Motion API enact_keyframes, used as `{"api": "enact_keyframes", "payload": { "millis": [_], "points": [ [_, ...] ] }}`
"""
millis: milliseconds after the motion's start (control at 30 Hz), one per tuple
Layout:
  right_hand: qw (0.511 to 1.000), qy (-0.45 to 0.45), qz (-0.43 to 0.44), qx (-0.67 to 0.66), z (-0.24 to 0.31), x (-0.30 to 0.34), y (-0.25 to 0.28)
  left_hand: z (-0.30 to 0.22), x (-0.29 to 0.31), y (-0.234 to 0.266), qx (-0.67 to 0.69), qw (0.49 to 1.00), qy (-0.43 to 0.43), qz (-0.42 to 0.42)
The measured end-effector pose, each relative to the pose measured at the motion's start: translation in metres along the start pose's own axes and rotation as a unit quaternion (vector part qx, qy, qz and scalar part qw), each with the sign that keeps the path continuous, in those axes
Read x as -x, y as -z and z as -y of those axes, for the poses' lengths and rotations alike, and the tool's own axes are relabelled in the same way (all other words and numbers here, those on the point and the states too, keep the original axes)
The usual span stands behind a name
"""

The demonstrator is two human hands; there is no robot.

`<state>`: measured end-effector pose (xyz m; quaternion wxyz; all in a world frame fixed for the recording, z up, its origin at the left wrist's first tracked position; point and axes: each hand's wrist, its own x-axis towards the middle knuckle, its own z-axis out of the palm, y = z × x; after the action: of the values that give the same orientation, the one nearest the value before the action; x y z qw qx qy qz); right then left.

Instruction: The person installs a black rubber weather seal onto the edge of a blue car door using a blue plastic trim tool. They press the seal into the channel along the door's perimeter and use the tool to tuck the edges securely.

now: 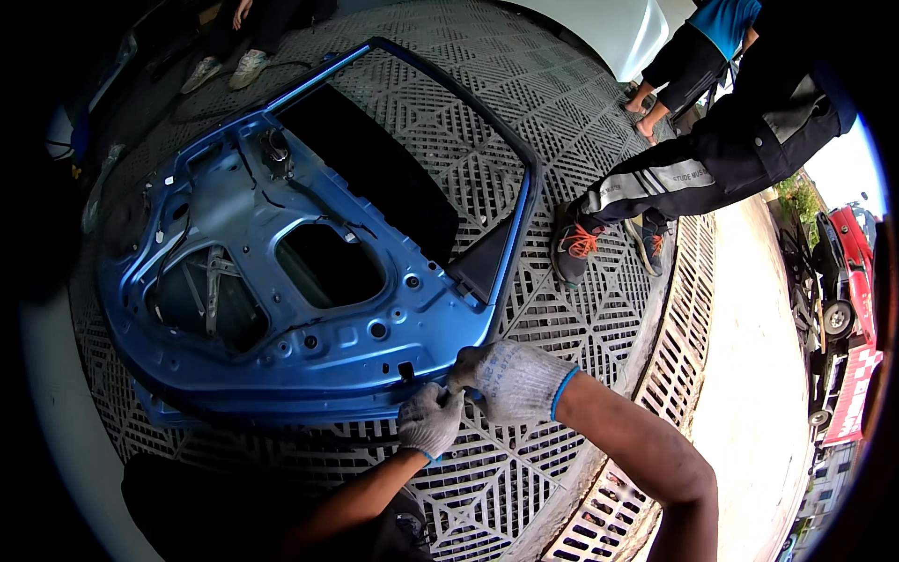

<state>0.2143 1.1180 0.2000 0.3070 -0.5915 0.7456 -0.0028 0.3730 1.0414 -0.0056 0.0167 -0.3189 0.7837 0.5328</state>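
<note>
A blue car door [220, 211] lies flat on the floor with its bare inner panel facing up. Its window frame [526, 187] points away to the upper right. Both my hands wear grey knit gloves with blue cuffs and meet at the door's near right corner. My left hand [431, 420] has its fingers curled in a pinch just off the door's lower edge. Beside it, my right hand [515, 382] is closed, fingertips close to the left hand's. Whatever lies between the fingers is too small and covered to name.
Grey grid floor tiles [571, 328] surround the door, with a slotted drain grate [670, 375] along the right. A person in dark trousers [693, 178] stands close by on the right. Two other people are farther back, near a white car panel [599, 37]. A red vehicle [852, 272] is outside.
</note>
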Motion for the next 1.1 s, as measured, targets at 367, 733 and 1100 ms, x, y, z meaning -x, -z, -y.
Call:
{"api": "enact_keyframes", "payload": {
  "millis": [367,733,1100],
  "points": [
    [0.994,0.031,-0.055,0.083,0.008,0.025,-0.041,0.002,0.001,-0.008,-0.015,1.000,-0.019,-0.012],
    [0.966,0.018,-0.192,-0.170,-0.020,0.049,0.038,-0.025,0.013,0.001,-0.085,0.986,-0.022,0.138],
    [0.900,-0.059,-0.362,-0.235,-0.027,0.130,-0.017,-0.042,-0.043,-0.008,0.244,0.929,0.062,0.271]
  ]
}}
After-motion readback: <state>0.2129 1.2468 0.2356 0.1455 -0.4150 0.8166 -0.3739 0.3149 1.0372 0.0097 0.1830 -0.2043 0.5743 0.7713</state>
